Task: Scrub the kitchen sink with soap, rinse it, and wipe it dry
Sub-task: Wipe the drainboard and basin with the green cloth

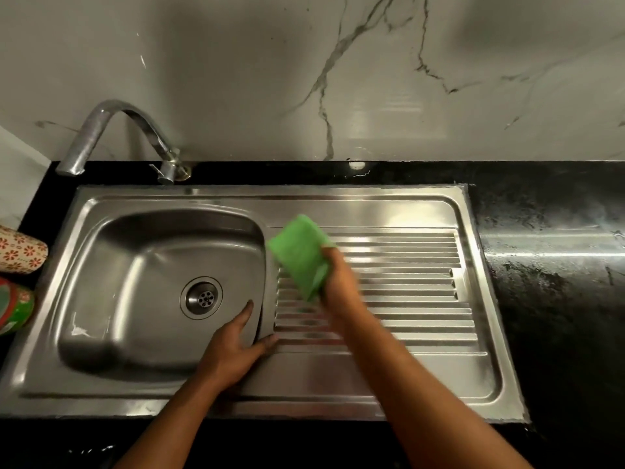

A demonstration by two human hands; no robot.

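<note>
A stainless steel sink (101, 377) fills the middle of the view, with a basin on the left, a round drain (201, 297) in its floor and a ribbed drainboard (406, 292) on the right. My right hand (338, 282) grips a green scrub pad (299, 253) above the left end of the drainboard; the hand is blurred. My left hand (233, 350) rests with straight fingers on the basin's right rim, fingers inside the basin and thumb on the ridge. A curved chrome faucet (101, 130) stands at the back left, with no water running.
Black granite counter (548, 265) surrounds the sink, wet-looking on the right. A white marble-patterned wall (304, 79) rises behind. At the left edge stand a floral-patterned container (20, 250) and a red and green one (13, 306).
</note>
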